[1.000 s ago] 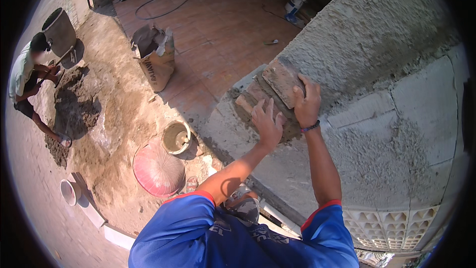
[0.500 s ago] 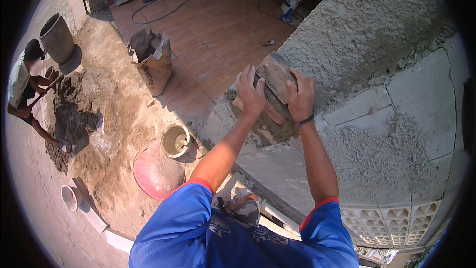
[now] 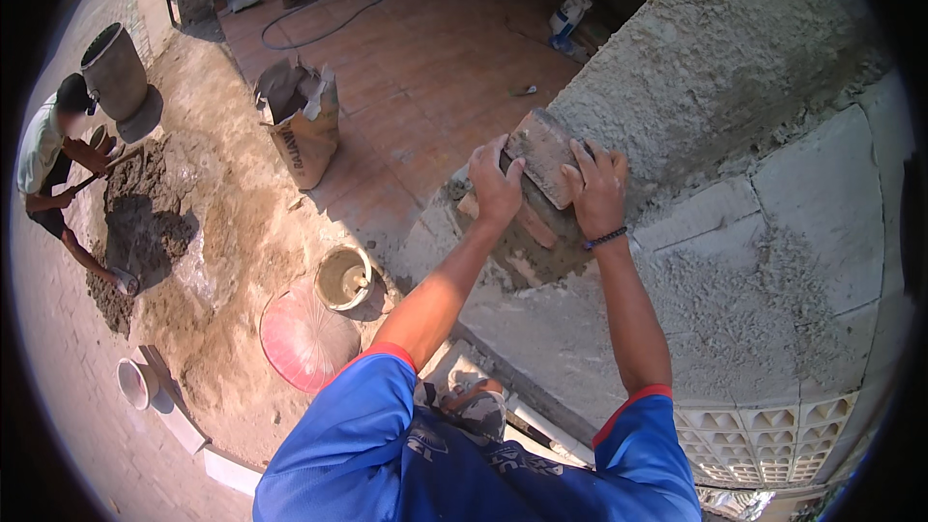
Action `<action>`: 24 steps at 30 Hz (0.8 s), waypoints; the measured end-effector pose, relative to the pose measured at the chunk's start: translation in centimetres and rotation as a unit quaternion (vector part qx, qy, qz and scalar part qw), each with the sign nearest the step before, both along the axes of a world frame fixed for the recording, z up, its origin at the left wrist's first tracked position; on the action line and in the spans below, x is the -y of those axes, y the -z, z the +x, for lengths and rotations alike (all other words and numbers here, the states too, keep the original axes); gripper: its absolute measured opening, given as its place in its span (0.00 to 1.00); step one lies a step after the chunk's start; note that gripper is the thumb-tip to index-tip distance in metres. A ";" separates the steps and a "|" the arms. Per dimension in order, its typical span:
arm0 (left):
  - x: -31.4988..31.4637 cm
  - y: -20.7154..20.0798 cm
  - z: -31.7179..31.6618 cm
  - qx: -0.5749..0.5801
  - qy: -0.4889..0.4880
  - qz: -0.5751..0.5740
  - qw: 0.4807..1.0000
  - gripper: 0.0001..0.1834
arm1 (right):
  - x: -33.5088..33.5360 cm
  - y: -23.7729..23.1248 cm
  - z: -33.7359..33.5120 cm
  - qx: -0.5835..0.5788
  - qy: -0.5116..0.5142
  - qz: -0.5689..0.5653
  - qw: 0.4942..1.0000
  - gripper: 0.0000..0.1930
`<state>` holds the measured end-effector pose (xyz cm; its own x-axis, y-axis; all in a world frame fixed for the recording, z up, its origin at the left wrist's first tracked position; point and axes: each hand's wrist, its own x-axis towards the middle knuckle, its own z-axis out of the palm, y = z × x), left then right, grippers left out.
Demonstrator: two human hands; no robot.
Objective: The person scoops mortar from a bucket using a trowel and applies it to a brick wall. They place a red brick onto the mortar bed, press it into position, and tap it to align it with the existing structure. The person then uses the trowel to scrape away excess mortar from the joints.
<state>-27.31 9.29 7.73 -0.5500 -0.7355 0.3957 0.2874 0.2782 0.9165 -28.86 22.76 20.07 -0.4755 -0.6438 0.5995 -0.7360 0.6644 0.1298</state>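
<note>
A worn, mortar-grey brick [image 3: 541, 155] is gripped between both my hands, tilted, at the end of the rough wall. My left hand [image 3: 496, 182] curls round its left side. The fingers of my right hand [image 3: 597, 188] press over its right edge. Just below, a reddish brick piece [image 3: 535, 223] lies in wet mortar [image 3: 532, 256] on the wall's ledge. Some of the brick's underside is hidden, so I cannot tell whether it touches the mortar.
A bucket [image 3: 344, 276] and a red-edged conical hat [image 3: 309, 338] lie left of my arms. Beyond them stands a torn cement bag [image 3: 307, 140]. At far left a person [image 3: 58, 159] bends over a mortar heap [image 3: 145, 213] with a long-handled tool. Rough plastered wall [image 3: 715, 68] rises at right.
The brick has shifted slightly, and more of its broad face shows. My right hand has moved a little to the right along its edge. The person at left has moved the tool slightly.
</note>
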 end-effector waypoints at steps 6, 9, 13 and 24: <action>0.2 1.0 -0.5 -0.030 0.027 0.029 0.999 0.26 | -1.2 -0.7 1.5 0.068 0.057 0.025 0.996 0.32; 0.3 1.1 -0.6 -0.036 0.042 0.051 0.997 0.25 | -1.1 -0.7 2.0 0.091 0.060 0.014 0.994 0.32; 0.4 0.6 -0.2 -0.036 0.049 0.053 0.997 0.25 | -1.8 0.4 1.2 0.085 0.036 -0.029 0.995 0.31; 0.7 0.4 -1.0 -0.061 0.064 0.053 0.995 0.22 | -1.7 0.8 1.3 0.066 0.048 -0.087 0.993 0.26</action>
